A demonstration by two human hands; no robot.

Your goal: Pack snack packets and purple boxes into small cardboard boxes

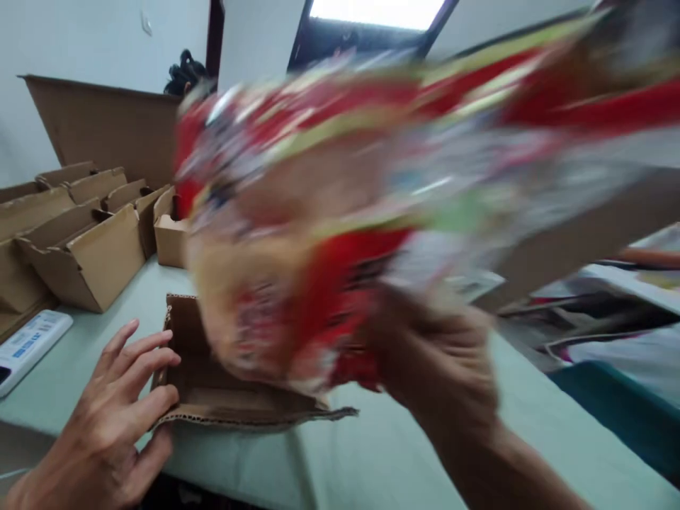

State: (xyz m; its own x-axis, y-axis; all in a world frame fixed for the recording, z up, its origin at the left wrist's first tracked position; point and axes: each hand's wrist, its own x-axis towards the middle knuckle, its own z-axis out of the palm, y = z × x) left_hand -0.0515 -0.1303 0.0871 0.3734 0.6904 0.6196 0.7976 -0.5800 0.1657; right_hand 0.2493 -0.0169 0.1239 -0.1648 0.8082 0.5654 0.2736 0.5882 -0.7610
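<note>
My right hand is closed on a strip of shiny plastic snack packets, red, yellow and clear, badly blurred by motion. The packets hang above a small open cardboard box and hide part of its far side. Printing on them cannot be read. At the box's near left corner, my left hand has its fingers over the wall and its thumb outside, pinching the cardboard. The inside that shows is bare brown card.
Several open cardboard boxes stand at the left, before a tall cardboard panel. A white device with a label lies on the pale green tabletop. A teal bin is at the right. A person's dark hair shows behind the panel.
</note>
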